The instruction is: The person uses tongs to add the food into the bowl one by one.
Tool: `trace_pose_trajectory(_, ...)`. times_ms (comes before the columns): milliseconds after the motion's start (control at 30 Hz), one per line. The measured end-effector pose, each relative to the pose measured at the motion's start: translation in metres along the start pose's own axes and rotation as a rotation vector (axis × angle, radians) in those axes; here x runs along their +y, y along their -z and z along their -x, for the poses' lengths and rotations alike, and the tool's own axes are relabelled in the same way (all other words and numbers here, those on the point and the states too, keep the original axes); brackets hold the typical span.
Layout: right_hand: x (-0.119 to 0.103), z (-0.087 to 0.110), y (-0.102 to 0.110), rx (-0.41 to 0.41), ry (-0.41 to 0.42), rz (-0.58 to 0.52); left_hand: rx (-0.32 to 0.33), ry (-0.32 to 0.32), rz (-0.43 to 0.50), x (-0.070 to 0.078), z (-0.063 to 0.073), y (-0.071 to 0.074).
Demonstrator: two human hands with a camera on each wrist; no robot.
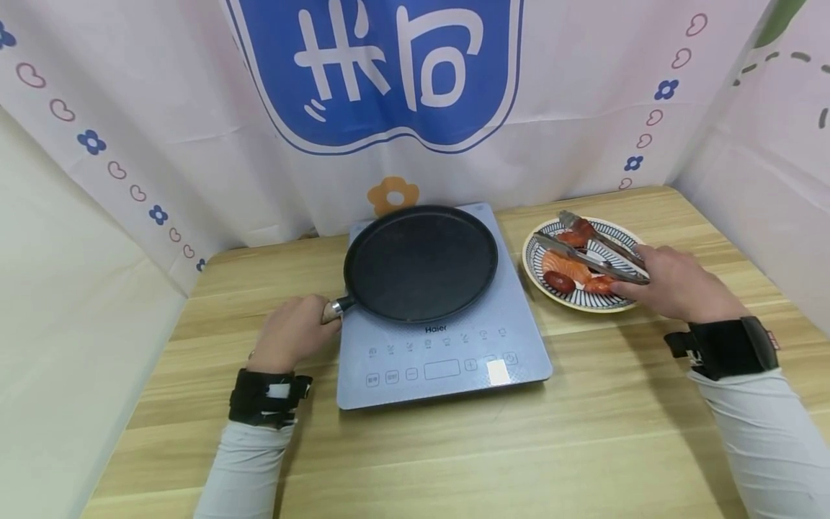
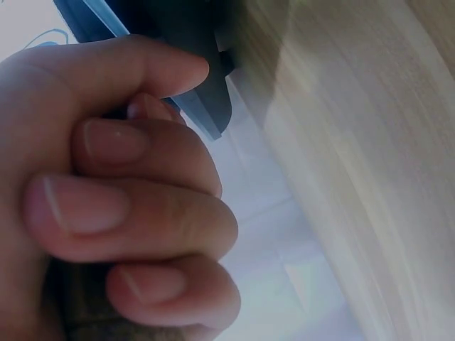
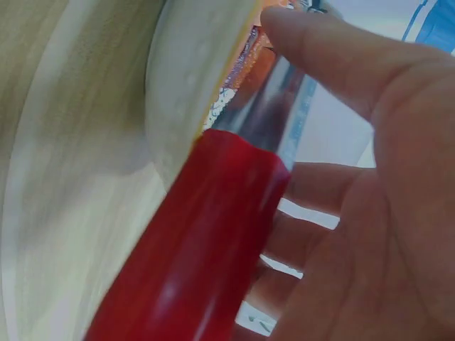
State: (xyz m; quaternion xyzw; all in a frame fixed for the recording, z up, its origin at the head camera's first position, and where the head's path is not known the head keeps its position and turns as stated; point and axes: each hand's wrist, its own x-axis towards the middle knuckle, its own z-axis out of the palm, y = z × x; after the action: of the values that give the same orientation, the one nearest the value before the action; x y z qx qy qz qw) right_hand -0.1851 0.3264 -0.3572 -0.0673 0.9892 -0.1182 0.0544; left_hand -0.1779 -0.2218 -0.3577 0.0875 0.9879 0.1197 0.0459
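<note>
My left hand (image 1: 295, 331) grips the handle (image 1: 332, 311) of a round black flat pan (image 1: 421, 263), which sits on a grey-blue induction cooker (image 1: 447, 389). In the left wrist view the fingers (image 2: 149, 213) are curled. With my right hand (image 1: 681, 285) I hold metal tongs (image 1: 572, 254), whose red grip (image 3: 206, 213) shows in the right wrist view. The tongs' arms are spread above a patterned plate (image 1: 529, 261). On it lie an orange salmon piece (image 1: 564, 267), a dark red sausage piece (image 1: 559, 282) and other reddish food, partly hidden by the tongs.
The cooker and plate stand on a wooden table (image 1: 415, 461), the plate to the cooker's right. A white printed cloth (image 1: 570, 144) hangs along the table's back edge. Pale walls (image 1: 65, 288) flank both sides.
</note>
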Motion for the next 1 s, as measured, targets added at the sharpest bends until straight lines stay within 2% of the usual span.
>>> trace_pose_trajectory(400, 0.001, -0.004, -0.008, 0.050, 0.001, 0.003, 0.007, 0.009, 0.000, -0.001, 0.000, -0.001)
trace_pose_trajectory(733, 0.002, -0.006, -0.009, 0.057, 0.019, 0.007, -0.009, 0.025, 0.004, 0.000, 0.000, -0.002)
trace_pose_trajectory(1000, 0.003, -0.008, -0.014, 0.066, -0.001, -0.080, -0.023, 0.025, 0.008, 0.000, 0.000, 0.000)
